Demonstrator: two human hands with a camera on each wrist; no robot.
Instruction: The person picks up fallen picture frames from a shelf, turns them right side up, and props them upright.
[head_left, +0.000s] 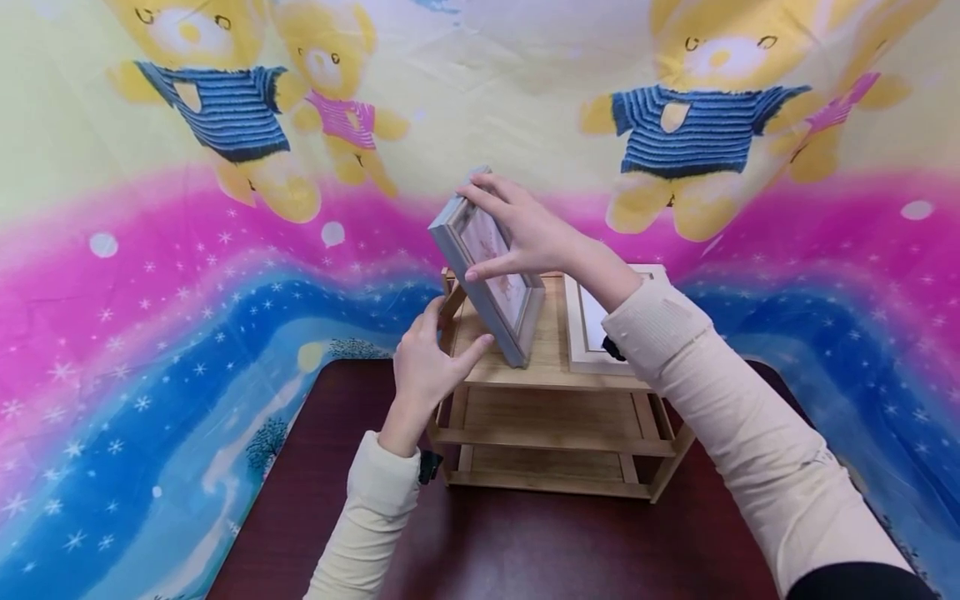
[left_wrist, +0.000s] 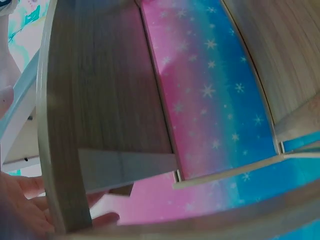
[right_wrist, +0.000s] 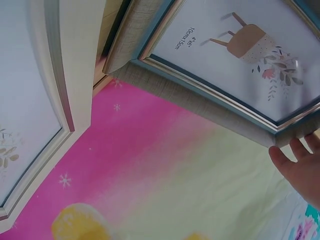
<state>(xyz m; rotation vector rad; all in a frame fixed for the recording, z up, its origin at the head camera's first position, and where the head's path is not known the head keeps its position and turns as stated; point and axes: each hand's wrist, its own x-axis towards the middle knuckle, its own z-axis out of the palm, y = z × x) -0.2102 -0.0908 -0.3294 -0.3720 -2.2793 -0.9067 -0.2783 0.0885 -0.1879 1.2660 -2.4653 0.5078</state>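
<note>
Over the left part of a wooden shelf rack (head_left: 555, 380), my right hand (head_left: 528, 237) grips a grey-blue picture frame (head_left: 508, 293) by its upper part, fingers over the top edge and thumb along the near side. The frame stands tilted, its lower end at the rack's top board. In the right wrist view its picture (right_wrist: 250, 60) shows a stool and leaves, with fingertips (right_wrist: 282, 159) at one corner. My left hand (head_left: 426, 358) is at the rack's top left corner, thumb apart from the fingers, below the frame. The left wrist view shows its fingers (left_wrist: 32, 186) partly hidden behind a rack rail.
A white picture frame (head_left: 574, 337) lies on the right of the rack's top board, partly covered by my right forearm. Lower shelves (head_left: 555, 417) sit beneath. The rack stands on a dark red table (head_left: 525, 550). A printed bear cloth (head_left: 480, 100) hangs behind and around.
</note>
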